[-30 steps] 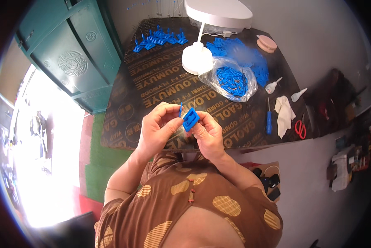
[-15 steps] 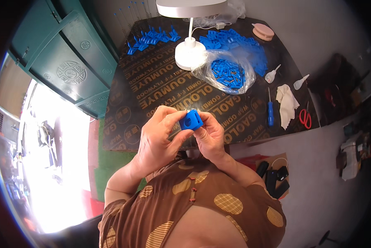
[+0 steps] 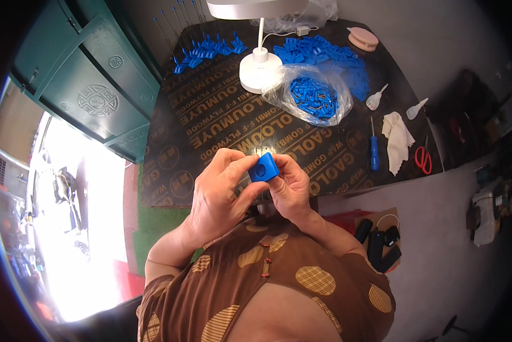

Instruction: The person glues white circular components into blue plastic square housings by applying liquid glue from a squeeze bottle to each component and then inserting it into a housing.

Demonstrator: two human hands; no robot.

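Observation:
Both hands hold one small blue plastic piece (image 3: 261, 170) with a round recess in its face, just over the table's near edge. My left hand (image 3: 217, 188) pinches it from the left between thumb and fingers. From the right, my right hand (image 3: 291, 188) grips it, thumb under its lower corner. A thin part sticks up behind the piece, too small to make out. Beyond the hands, a clear plastic bag (image 3: 342, 117) lies open, full of small blue parts (image 3: 313, 98). A heap of flat blue pieces (image 3: 316, 50) is spread behind it.
A white lamp (image 3: 258, 80) stands mid-table. Blue pieces with upright springy wires (image 3: 207, 47) line the far left. On the right lie a blue screwdriver (image 3: 374, 153), a white cloth (image 3: 398, 142), red-handled scissors (image 3: 422, 160), two small white bottles (image 3: 373, 101) and a pink round case (image 3: 362, 40).
The blue piece has turned slightly in my fingers, so its recessed face shows more and its slotted side is no longer seen. Both hands have stayed in nearly the same place.

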